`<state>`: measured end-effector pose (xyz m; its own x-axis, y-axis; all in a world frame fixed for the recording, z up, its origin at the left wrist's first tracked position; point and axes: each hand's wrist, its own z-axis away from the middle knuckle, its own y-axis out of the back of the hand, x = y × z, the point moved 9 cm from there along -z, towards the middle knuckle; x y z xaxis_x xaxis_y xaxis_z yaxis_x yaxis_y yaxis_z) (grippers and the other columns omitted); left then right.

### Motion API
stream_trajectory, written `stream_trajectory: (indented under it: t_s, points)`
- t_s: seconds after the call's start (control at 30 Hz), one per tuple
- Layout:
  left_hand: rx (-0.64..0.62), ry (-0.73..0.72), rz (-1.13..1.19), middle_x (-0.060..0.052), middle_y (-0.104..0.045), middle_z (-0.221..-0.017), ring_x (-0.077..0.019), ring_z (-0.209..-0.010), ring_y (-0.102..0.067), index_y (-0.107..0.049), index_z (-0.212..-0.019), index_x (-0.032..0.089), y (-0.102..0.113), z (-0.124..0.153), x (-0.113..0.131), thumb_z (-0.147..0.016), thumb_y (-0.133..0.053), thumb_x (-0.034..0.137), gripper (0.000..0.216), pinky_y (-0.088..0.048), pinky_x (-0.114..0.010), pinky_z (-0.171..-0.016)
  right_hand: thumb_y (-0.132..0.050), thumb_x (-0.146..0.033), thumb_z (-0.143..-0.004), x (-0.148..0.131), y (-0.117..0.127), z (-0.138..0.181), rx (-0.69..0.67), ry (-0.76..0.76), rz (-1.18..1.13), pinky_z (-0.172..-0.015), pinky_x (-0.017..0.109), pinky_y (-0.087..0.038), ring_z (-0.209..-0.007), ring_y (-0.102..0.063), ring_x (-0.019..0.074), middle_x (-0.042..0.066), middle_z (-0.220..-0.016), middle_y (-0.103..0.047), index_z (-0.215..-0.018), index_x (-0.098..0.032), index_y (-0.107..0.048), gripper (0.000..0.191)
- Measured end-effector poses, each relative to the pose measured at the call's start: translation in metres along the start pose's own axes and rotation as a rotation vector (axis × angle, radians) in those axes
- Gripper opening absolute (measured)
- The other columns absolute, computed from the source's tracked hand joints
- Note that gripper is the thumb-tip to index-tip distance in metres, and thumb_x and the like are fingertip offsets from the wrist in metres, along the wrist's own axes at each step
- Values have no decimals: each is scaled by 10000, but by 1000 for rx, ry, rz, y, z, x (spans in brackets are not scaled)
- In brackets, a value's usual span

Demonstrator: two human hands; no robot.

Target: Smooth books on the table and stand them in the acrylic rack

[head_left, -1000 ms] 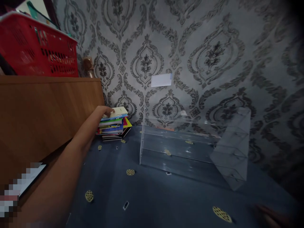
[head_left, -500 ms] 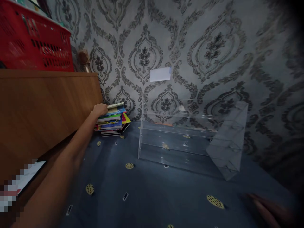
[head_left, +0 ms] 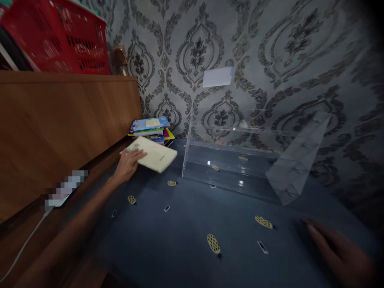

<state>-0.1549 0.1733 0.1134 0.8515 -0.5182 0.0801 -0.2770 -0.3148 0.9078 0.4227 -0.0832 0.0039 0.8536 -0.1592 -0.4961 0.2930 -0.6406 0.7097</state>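
My left hand (head_left: 128,162) grips a cream-coloured book (head_left: 159,156) by its left edge, fingers over the cover. The book is held tilted in front of a stack of books (head_left: 147,127), which partly hides behind it. A blue book tops that stack. Low on the right, in shadow, my right hand (head_left: 339,248) rests at the blue patterned cloth (head_left: 192,216); its fingers are stretched out and nothing shows in them. Between the hands and farther back stands a clear acrylic tiered rack (head_left: 289,168) with bare steps.
A wooden cabinet (head_left: 69,112) borders the left side, with a red basket (head_left: 87,44) on top. Beside it lies a phone (head_left: 67,194) with a white cable (head_left: 25,242). The patterned wall (head_left: 198,52) closes off the back and bears a white card (head_left: 218,77).
My left hand has lifted the cream book off the stack and drawn it nearer and to the right. The view has shifted downward and left. My right hand stays low on the right.
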Motion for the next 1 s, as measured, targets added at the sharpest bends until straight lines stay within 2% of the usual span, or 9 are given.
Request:
stream_trajectory:
  t_s: [0.1, 0.2, 0.3, 0.4, 0.47, 0.57, 0.67, 0.83, 1.0]
  points:
    - [-230, -40, 131, -40, -651, -1388, -240, -1361, -548, -683, -1284, 305, -38, 61, 13, -894, -386, 154, 513, -186, -583, -1233, -499, -662, -790, -9, -2, 3, -86, -88, -26, -765, 529, -574, -957, -721, 379, 163, -1050, -759, -825, -387, -719, 354]
    - [-262, -31, 257, -55, -670, -1360, -222, -1352, -561, -732, -1207, 266, -45, 97, 18, -940, -332, 208, 484, -333, -490, -1199, -412, -681, -809, -34, 8, 7, -40, -35, 66, -842, 529, -560, -1035, -699, 377, 171, -1099, -736, -813, -332, -693, 448]
    - [-252, -37, 308, -43, -713, -1292, -216, -1316, -592, -762, -1130, 260, -42, 104, 22, -955, -320, 259, 475, -415, -434, -1153, -384, -625, -871, -68, 11, 14, -40, 95, 72, -939, 497, -538, -1074, -690, 342, 159, -1123, -729, -866, -298, -686, 446]
    - [-227, 7, 246, -52, -701, -1312, -227, -1302, -597, -750, -1162, 250, -43, 95, 24, -947, -356, 285, 451, -424, -437, -1149, -408, -568, -914, -100, 3, 21, -98, 221, 39, -946, 494, -543, -1034, -696, 317, 147, -1132, -728, -922, -266, -702, 421]
    - [-200, 120, 146, -81, -648, -1389, -271, -1349, -547, -718, -1225, 242, -47, 89, 18, -957, -376, 309, 440, -407, -507, -1150, -415, -529, -931, -116, -7, 22, -127, 278, 18, -946, 505, -544, -1033, -688, 308, 139, -1142, -720, -945, -249, -709, 406]
    - [-206, 355, 1, -147, -487, -1540, -406, -1442, -400, -597, -1388, 239, -57, 86, 2, -991, -379, 406, 483, -385, -701, -1071, -424, -477, -935, -128, -20, 13, -118, 260, -1, -967, 527, -531, -1082, -657, 302, 119, -1170, -690, -987, -243, -695, 362]
    - [-243, 445, -42, -204, -393, -1587, -458, -1469, -326, -492, -1473, 212, -65, 84, -2, -1015, -322, 440, 540, -385, -767, -1005, -451, -460, -913, -126, -22, -3, -10, 145, -2, -989, 552, -505, -1157, -600, 322, 142, -1219, -613, -1035, -228, -669, 341]
    - [-258, 391, -67, -185, -392, -1593, -403, -1477, -339, -497, -1456, 220, -67, 78, 1, -1025, -285, 393, 510, -396, -700, -1051, -494, -461, -840, -91, -6, -17, 209, -90, -14, -970, 580, -475, -1205, -498, 391, 203, -1138, -560, -1092, -158, -630, 417]
    - [-254, 258, -74, -132, -444, -1571, -361, -1446, -399, -520, -1442, 249, -74, 71, -2, -1016, -295, 399, 504, -395, -620, -1100, -519, -445, -770, -43, -10, -19, 171, -255, -164, -951, 543, -482, -1104, -578, 364, 189, -1095, -619, -1067, -177, -600, 409]
